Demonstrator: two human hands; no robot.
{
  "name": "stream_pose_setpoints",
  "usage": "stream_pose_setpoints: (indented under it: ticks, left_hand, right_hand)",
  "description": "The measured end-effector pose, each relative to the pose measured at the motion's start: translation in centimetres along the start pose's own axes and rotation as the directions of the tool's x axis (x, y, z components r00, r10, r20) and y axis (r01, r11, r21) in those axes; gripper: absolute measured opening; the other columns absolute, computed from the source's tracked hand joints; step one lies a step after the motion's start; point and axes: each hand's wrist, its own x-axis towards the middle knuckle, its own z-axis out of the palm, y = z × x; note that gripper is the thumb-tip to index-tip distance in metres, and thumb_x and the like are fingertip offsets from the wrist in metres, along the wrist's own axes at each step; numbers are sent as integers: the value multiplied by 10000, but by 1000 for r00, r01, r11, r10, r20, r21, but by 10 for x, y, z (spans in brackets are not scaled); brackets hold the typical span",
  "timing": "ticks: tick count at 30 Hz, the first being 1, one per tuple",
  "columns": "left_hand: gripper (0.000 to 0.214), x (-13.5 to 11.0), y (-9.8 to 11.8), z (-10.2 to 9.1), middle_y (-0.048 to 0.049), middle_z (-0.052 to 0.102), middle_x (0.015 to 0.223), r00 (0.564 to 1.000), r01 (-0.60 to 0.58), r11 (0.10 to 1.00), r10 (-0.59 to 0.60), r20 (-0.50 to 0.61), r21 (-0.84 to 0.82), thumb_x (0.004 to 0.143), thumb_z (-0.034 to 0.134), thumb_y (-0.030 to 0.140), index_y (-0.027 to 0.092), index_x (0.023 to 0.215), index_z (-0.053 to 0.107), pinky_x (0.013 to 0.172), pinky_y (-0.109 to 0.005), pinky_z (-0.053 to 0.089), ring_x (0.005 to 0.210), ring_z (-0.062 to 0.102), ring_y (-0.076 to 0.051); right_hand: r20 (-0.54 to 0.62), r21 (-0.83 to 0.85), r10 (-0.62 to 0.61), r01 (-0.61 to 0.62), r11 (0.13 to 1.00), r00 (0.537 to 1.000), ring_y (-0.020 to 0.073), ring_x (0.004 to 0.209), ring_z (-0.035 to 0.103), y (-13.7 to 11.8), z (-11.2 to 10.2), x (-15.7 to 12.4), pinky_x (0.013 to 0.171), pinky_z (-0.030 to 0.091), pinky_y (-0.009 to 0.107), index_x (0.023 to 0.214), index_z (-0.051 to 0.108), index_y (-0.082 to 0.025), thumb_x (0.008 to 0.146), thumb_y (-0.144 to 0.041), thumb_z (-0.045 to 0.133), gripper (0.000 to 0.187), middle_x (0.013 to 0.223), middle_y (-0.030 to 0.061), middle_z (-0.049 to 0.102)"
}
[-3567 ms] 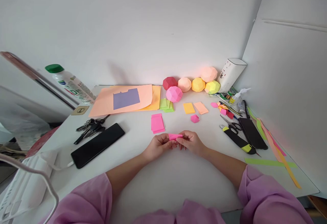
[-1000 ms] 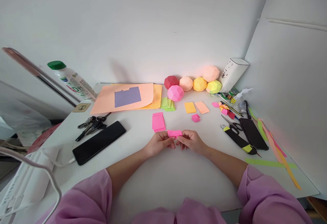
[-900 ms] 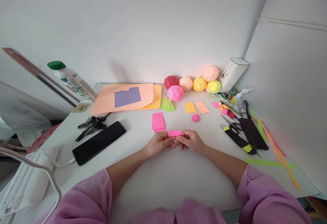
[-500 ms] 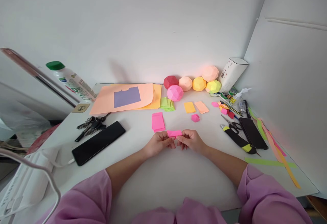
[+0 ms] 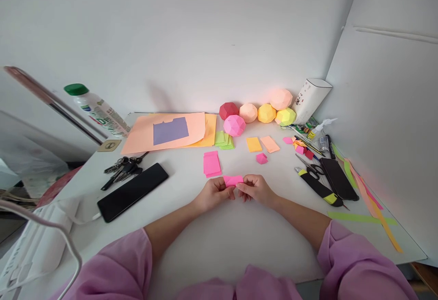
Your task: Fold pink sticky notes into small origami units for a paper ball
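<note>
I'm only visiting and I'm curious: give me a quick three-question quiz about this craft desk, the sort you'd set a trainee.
1. True or false: the left hand and the right hand both pinch the pink paper piece.
2. Which lies nearest the black phone? A) scissors B) keys C) white carton
3. How many folded paper balls sit near the back wall?

Key: 1 true; 2 B; 3 six.

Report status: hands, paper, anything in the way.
Pinching with left hand and right hand: pink paper piece. Held over the white table. Beyond it the pink stack, apart; nothing blocking.
</note>
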Motion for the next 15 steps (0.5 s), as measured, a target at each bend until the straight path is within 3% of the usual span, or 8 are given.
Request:
stream_pose_setpoints:
  ticks: [15]
  left_hand:
    - [298,0,5,-4,-38,668,657,991,-26,998,35,130,-64,819,563,417,134,761,631,655,-268,455,642,599,-146]
  right_hand:
    - [39,49,-23,21,999,999,95,441,547,2,-2,1,419,362,210,619,517,-155,758,-406,638,311,615,25,650]
